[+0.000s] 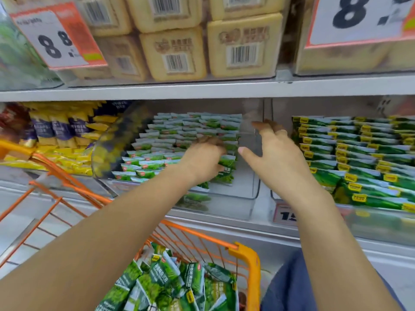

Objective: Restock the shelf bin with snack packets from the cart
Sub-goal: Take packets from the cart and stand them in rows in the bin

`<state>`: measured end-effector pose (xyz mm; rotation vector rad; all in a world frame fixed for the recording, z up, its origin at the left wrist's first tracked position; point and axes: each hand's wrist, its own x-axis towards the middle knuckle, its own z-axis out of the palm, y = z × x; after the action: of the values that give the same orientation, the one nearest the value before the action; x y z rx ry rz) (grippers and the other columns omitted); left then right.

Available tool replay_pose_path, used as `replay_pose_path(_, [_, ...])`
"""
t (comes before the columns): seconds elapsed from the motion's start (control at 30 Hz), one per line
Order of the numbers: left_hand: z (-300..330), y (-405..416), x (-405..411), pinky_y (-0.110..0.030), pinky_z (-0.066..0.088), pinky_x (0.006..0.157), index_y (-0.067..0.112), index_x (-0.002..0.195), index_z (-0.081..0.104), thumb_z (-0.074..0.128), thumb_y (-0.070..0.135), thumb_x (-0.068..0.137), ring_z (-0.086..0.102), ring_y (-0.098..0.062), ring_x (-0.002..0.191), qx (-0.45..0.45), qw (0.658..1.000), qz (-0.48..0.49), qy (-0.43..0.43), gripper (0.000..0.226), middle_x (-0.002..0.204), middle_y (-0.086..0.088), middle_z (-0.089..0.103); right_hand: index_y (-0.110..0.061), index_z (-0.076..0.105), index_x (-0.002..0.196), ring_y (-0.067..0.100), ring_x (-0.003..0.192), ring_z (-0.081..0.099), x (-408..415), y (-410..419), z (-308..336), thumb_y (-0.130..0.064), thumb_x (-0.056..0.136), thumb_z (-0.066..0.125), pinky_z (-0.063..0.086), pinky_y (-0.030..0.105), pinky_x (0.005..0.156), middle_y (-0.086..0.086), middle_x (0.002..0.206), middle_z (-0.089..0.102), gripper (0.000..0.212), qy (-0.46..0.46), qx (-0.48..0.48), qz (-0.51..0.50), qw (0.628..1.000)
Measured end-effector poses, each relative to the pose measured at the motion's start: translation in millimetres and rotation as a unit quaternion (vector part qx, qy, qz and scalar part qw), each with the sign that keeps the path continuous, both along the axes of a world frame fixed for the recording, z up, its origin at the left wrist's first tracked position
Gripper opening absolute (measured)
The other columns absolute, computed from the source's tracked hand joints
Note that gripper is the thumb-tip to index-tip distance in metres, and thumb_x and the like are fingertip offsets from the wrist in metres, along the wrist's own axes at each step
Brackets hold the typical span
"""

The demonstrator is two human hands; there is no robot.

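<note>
Head camera looked down on a store shelf [202, 89] that ran across the frame, with tan barcoded packs [173, 52] stacked above it and two big price cards [56, 39] hung at its front; below it sat a clear shelf bin [244, 198], filled from the back in rows of green snack packets [190, 129], its front right corner bare; a neighbouring bin to the right held green packets with yellow labels [359, 158], and yellow and purple packs [56, 131] lay to the left; an orange wire cart [244, 250] stood under the arms, with loose green packets [179, 283] heaped inside it; the left hand [202, 160] reached into the bin, its fingers curled round a green packet [226, 167] at the front row; the right hand [276, 151] hovered at the bin's right wall, fingers spread and relaxed, grasping nothing.
</note>
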<state>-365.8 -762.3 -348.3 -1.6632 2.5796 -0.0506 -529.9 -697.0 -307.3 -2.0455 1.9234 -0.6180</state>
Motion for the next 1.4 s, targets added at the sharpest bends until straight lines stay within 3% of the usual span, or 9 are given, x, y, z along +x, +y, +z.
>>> replay_pose_path(0.33, [-1,7,-1,-0.042,0.031,0.105,0.015,0.131,0.052,0.064,0.039,0.086,0.04,-0.031,0.128,-0.07,0.996,0.025,-0.053,0.052,0.133,-0.01,0.05,-0.018,0.05,0.133,0.031,0.134,0.031,21,3,-5,-0.037,0.094,0.054,0.021,0.046,0.114,0.013,0.136,0.044,0.044,0.0,-0.12,-0.006,0.993])
replay_pose_path(0.5, [36,56,47,-0.042,0.042,0.087,0.014,0.108,0.063,0.034,0.048,0.077,0.054,-0.032,0.103,-0.098,0.983,0.012,0.153,0.054,0.102,-0.008,0.062,-0.017,0.068,0.103,0.025,0.095,0.061,54,39,-2,-0.026,0.091,0.051,0.048,0.037,0.079,0.001,0.101,0.067,0.023,-0.133,-0.251,0.159,0.945])
replay_pose_path(0.63, [33,131,99,-0.03,0.039,0.082,0.016,0.101,0.067,0.046,0.035,0.089,0.055,-0.021,0.097,-0.12,0.963,0.059,0.233,0.031,0.097,0.002,0.066,-0.023,0.068,0.09,0.023,0.067,0.066,83,75,-24,-0.032,0.087,0.045,0.047,0.031,0.05,-0.004,0.079,0.068,0.025,-0.053,-0.202,0.313,0.926])
replay_pose_path(0.77, [4,186,128,-0.024,0.044,0.061,0.021,0.098,0.064,0.043,0.035,0.091,0.05,-0.003,0.073,-0.059,0.969,0.051,0.235,0.027,0.088,0.01,0.061,-0.024,0.068,0.083,0.021,0.064,0.065,93,93,-53,-0.036,0.086,0.043,0.051,0.031,0.069,-0.006,0.072,0.069,0.029,0.084,-0.136,0.406,0.9])
replay_pose_path(0.87, [-13,199,126,-0.022,0.035,0.056,0.021,0.099,0.063,0.047,0.027,0.094,0.056,-0.009,0.079,-0.01,0.986,0.062,0.153,0.018,0.091,0.007,0.063,-0.027,0.067,0.085,0.015,0.07,0.068,98,96,-58,-0.035,0.085,0.046,0.05,0.036,0.09,-0.009,0.074,0.07,0.022,0.114,-0.109,0.417,0.895])
replay_pose_path(1.03, [-71,175,128,-0.039,0.044,0.063,0.012,0.094,0.053,0.045,0.046,0.098,0.045,-0.019,0.06,0.335,0.932,0.134,-0.037,0.034,0.072,-0.004,0.05,-0.027,0.066,0.097,0.017,0.08,0.064,102,96,-49,-0.035,0.096,0.047,0.04,0.031,0.079,-0.009,0.088,0.071,0.021,0.14,-0.04,0.432,0.89])
replay_pose_path(1.13, [-103,174,130,-0.035,0.044,0.059,0.009,0.118,0.047,0.051,0.049,0.095,0.044,-0.018,0.062,0.291,0.941,0.16,-0.067,0.047,0.072,-0.001,0.045,-0.03,0.064,0.106,0.015,0.084,0.062,98,94,-51,-0.038,0.098,0.042,0.027,0.025,0.077,-0.011,0.093,0.07,0.025,0.121,-0.05,0.436,0.89])
replay_pose_path(1.3, [-88,171,127,-0.041,0.054,0.07,0.006,0.109,0.062,0.069,0.044,0.084,0.06,-0.025,0.077,0.329,0.934,0.138,0.001,0.046,0.089,-0.008,0.065,-0.027,0.067,0.109,0.013,0.075,0.063,93,97,-50,-0.047,0.09,0.044,0.036,0.025,0.072,-0.014,0.082,0.069,0.035,0.025,-0.049,0.421,0.905])
replay_pose_path(1.4, [-32,169,130,-0.035,0.039,0.06,0.002,0.085,0.054,0.072,0.041,0.083,0.042,-0.024,0.059,0.403,0.891,0.085,0.189,0.043,0.071,-0.011,0.043,-0.031,0.063,0.115,0.001,0.08,0.062,91,99,-45,-0.055,0.086,0.045,0.05,0.027,0.074,-0.019,0.079,0.066,0.041,-0.106,-0.041,0.372,0.921])
